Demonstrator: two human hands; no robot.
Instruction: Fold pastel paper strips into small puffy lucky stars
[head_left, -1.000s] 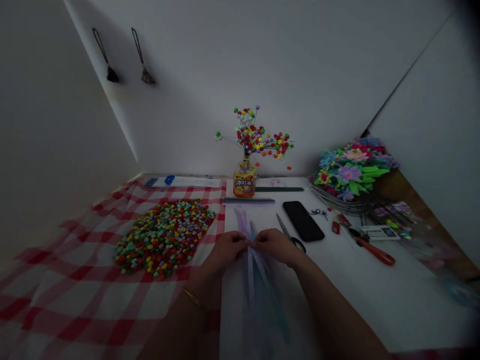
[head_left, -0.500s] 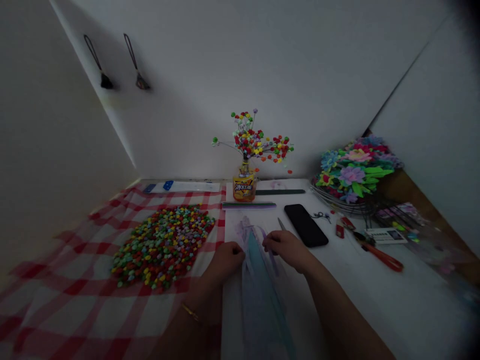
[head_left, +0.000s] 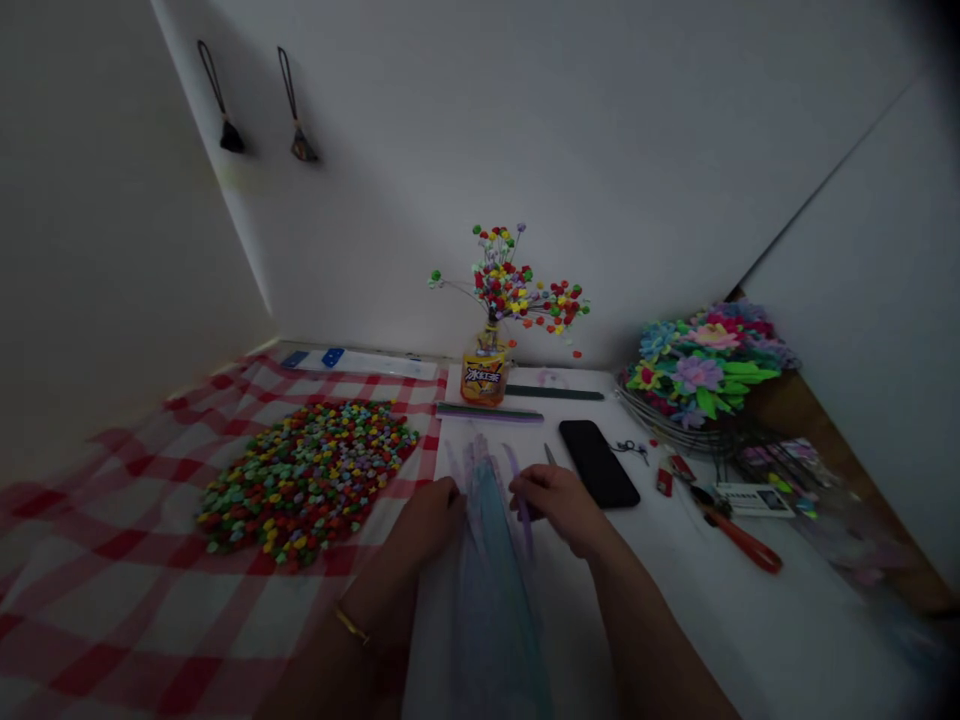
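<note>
A long, see-through pale purple and teal bundle [head_left: 491, 560] lies on the white tabletop between my hands, narrow and gathered at its far end. My right hand [head_left: 559, 502] pinches a thin purple ribbon [head_left: 524, 520] just right of the bundle; part of it sticks up past the fingertips. On the bundle's left side, my left hand [head_left: 433, 515] has its thumb and fingertips pressed together. Another pale purple strip [head_left: 453, 462] shows beside those fingertips, but whether they hold it is hard to make out in the dim light.
Colourful beads [head_left: 307, 480] are heaped on the red checked cloth [head_left: 150, 590] at left. Behind the bundle stands a cut bottle [head_left: 484, 378] with beaded stems. A phone [head_left: 598, 462], orange-handled pliers [head_left: 742, 535], a card [head_left: 754, 500] and fuzzy flowers [head_left: 701, 365] are to the right.
Both hands have spread a little apart from the bundle. The purple ribbon in my right hand now stands away from the bundle's side. The whole view has shifted slightly.
</note>
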